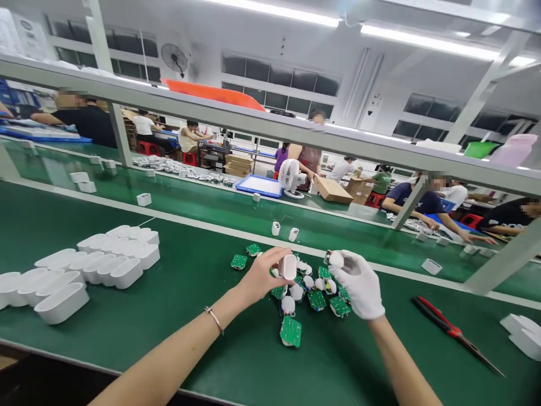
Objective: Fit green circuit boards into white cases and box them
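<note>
My bare left hand (pixel 262 275) is closed around a white oval plastic housing (pixel 288 267), holding it above the bench. My right hand (pixel 358 282), in a white glove, pinches a small part with a round white piece (pixel 336 259); most of that part is hidden by the fingers. Beneath and between both hands lies a loose pile of green circuit boards (pixel 316 300), several with white round parts attached. One circuit board (pixel 291 331) lies apart, nearest to me. Two white housings (pixel 276 228) stand upright just beyond the pile.
Rows of white oval housings (pixel 114 254) stand at left. Long-nosed pliers (pixel 454 332) with red-black handles lie at right, near more white housings (pixel 523 334). A shelf rail (pixel 236 121) crosses above a green conveyor (pixel 203 203) carrying scattered housings. Co-workers sit beyond, near a white fan (pixel 291 176).
</note>
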Demonstrator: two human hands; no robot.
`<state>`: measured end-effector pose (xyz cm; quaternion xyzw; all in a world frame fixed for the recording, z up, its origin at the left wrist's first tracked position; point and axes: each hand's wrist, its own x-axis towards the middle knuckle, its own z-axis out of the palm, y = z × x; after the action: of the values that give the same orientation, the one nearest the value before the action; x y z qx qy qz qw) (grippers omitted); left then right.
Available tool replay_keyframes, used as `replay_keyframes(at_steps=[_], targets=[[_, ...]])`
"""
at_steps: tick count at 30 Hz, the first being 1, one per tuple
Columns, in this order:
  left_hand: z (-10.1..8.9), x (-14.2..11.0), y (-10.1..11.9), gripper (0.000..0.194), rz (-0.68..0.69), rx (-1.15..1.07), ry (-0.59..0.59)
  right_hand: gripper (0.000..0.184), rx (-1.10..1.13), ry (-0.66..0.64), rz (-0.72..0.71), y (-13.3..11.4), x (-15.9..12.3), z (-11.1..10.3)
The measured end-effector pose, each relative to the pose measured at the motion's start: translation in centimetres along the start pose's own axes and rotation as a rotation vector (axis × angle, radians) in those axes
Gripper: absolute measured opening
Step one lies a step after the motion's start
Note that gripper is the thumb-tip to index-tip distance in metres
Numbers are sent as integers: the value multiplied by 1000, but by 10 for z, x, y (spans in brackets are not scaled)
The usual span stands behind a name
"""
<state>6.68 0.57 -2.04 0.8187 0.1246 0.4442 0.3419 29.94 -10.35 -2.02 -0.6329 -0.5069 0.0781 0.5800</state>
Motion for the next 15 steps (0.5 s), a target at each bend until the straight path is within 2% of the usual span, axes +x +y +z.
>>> replay_keyframes(at_steps=[2,5,7,11,15], targets=[[4,-11,-3,58,39,1,-19,42,212,-50,-179,-22,-23,20],[8,-18,-3,61,72,28,-64,36,61,-80,-400,-41,-47,36],[10,-19,-2,67,71,40,-141,39,-91,-69,-525,-45,-54,37],[9,-21,1,90,-16,31,-264,50,-177,-37,-680,-44,-55,29],[2,-22,7,97,-144,55,-365,44,-232,-59,-813,-42,-54,28]])
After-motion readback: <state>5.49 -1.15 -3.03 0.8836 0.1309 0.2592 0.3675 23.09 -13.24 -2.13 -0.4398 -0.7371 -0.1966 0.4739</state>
